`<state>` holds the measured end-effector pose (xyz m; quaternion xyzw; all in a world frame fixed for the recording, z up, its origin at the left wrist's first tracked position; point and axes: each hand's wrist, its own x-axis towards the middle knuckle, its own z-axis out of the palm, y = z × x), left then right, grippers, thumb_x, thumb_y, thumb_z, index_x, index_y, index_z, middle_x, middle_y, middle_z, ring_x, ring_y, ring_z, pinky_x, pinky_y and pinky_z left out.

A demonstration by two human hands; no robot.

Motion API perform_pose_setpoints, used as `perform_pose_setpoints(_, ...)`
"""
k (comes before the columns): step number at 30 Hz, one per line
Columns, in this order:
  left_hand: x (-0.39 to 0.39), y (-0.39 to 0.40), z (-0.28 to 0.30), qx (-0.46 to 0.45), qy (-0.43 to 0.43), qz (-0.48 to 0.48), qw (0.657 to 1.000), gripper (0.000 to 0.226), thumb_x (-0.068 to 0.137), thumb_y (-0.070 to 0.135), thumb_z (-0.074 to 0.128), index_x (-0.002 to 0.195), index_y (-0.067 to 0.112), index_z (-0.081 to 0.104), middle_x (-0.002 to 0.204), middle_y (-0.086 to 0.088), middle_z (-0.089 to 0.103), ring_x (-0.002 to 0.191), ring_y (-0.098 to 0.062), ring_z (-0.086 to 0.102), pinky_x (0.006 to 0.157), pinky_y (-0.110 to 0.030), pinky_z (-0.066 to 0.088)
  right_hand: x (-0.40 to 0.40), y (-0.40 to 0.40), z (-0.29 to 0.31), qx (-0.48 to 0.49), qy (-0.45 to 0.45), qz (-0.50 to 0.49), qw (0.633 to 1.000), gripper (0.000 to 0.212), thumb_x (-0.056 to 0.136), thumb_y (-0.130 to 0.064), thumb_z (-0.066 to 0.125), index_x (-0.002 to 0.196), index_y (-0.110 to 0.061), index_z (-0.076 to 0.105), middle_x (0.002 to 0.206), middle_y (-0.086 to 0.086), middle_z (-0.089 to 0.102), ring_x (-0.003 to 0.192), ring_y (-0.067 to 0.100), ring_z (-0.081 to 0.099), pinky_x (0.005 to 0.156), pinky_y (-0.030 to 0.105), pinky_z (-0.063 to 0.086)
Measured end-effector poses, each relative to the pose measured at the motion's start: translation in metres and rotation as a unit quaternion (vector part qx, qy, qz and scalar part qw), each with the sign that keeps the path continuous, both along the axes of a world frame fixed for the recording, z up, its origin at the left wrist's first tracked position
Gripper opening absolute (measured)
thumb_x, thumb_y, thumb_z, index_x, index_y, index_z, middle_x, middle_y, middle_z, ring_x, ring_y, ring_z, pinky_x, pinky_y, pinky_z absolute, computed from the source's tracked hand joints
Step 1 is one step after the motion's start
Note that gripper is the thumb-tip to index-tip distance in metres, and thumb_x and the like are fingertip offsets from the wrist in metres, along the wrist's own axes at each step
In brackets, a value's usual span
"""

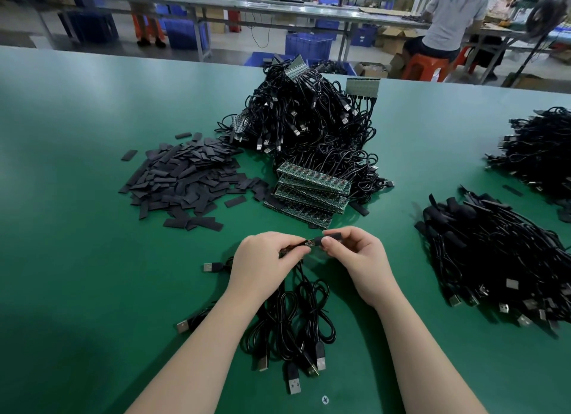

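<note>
My left hand (265, 259) pinches a small circuit board (304, 244) at the end of a black USB cable. My right hand (355, 256) pinches a short black sleeve (332, 238) whose open end meets the board's tip. Both hands hover just above the green table (77, 228). Below them lies a loose bunch of black USB cables (296, 324), their plugs pointing toward me.
A heap of flat black sleeves (185, 178) lies left of centre. Strips of green circuit boards (312, 188) lean against a big tangle of cables (309, 119). Sleeved cables (494, 253) are piled at right, another pile (540, 150) behind. A seated person (448, 21) works beyond.
</note>
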<state>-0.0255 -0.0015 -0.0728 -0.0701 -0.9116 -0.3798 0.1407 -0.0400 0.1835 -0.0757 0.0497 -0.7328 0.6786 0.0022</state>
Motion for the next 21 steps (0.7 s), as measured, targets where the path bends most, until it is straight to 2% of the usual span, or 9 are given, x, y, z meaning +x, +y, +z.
perform_pose_setpoints(3, 0.0009, 0.0021, 0.0009, 0.001, 0.020, -0.018, 1.000, 0.016, 0.087, 0.040, 0.069, 0.097, 0.031, 0.078, 0.089, 0.012, 0.074, 0.081, -0.006, 0.065, 0.075, -0.033, 0.053, 0.0002, -0.0025, 0.0005, 0.022, 0.002, 0.002, 1.000, 0.014, 0.085, -0.017, 0.077, 0.081, -0.031, 0.076, 0.072, -0.002, 0.068, 0.067, 0.009, 0.056, 0.065, 0.022, 0.049)
perform_pose_setpoints(5, 0.0013, 0.0022, 0.0015, -0.001, 0.037, -0.022, 0.999, 0.016, 0.087, 0.038, 0.069, 0.096, 0.029, 0.078, 0.086, 0.010, 0.074, 0.079, -0.009, 0.065, 0.074, -0.038, 0.053, 0.0009, -0.0043, 0.0012, 0.034, 0.005, 0.003, 0.999, 0.011, 0.084, -0.018, 0.078, 0.083, -0.028, 0.076, 0.069, -0.007, 0.068, 0.064, 0.007, 0.056, 0.062, 0.019, 0.048)
perform_pose_setpoints(10, 0.0024, 0.0020, -0.0013, -0.038, 0.074, -0.044, 0.996, 0.021, 0.090, 0.039, 0.065, 0.099, 0.024, 0.078, 0.086, 0.011, 0.074, 0.082, -0.010, 0.065, 0.079, -0.037, 0.049, 0.0021, -0.0036, 0.0023, 0.020, 0.001, 0.000, 1.000, 0.016, 0.085, -0.016, 0.077, 0.076, -0.030, 0.076, 0.073, -0.002, 0.071, 0.068, 0.009, 0.061, 0.067, 0.022, 0.051)
perform_pose_setpoints(14, 0.0035, 0.0030, -0.0031, -0.082, 0.116, -0.034, 0.989, 0.024, 0.090, 0.040, 0.061, 0.096, 0.024, 0.078, 0.083, 0.012, 0.074, 0.080, -0.010, 0.066, 0.077, -0.030, 0.046, 0.0043, -0.0042, 0.0029, 0.022, 0.004, 0.005, 1.000, 0.015, 0.084, -0.018, 0.077, 0.078, -0.032, 0.076, 0.075, -0.001, 0.072, 0.068, 0.008, 0.062, 0.066, 0.021, 0.052)
perform_pose_setpoints(17, 0.0045, 0.0040, -0.0040, -0.092, 0.130, -0.030, 0.987, 0.025, 0.090, 0.040, 0.060, 0.096, 0.024, 0.078, 0.082, 0.012, 0.074, 0.079, -0.010, 0.066, 0.076, -0.030, 0.046, 0.0050, -0.0033, 0.0040, 0.025, 0.004, 0.004, 1.000, 0.014, 0.085, -0.019, 0.076, 0.078, -0.032, 0.076, 0.073, -0.004, 0.071, 0.067, 0.007, 0.061, 0.066, 0.021, 0.052)
perform_pose_setpoints(19, 0.0050, 0.0043, -0.0042, -0.093, 0.135, -0.026, 0.986, 0.024, 0.090, 0.039, 0.061, 0.095, 0.025, 0.078, 0.081, 0.012, 0.073, 0.078, -0.010, 0.066, 0.075, -0.030, 0.046, 0.0052, -0.0033, 0.0045, 0.025, 0.003, 0.002, 1.000, 0.012, 0.085, -0.019, 0.075, 0.079, -0.030, 0.076, 0.074, -0.001, 0.072, 0.070, 0.009, 0.062, 0.069, 0.026, 0.053)
perform_pose_setpoints(21, 0.0051, 0.0043, -0.0037, -0.084, 0.134, -0.019, 0.987, 0.022, 0.089, 0.038, 0.061, 0.095, 0.025, 0.078, 0.082, 0.013, 0.073, 0.080, -0.010, 0.066, 0.076, -0.028, 0.043, 0.0062, -0.0048, 0.0052, 0.027, 0.001, 0.007, 1.000, 0.009, 0.086, -0.018, 0.075, 0.084, -0.027, 0.076, 0.081, 0.006, 0.074, 0.074, 0.015, 0.064, 0.075, 0.038, 0.056)
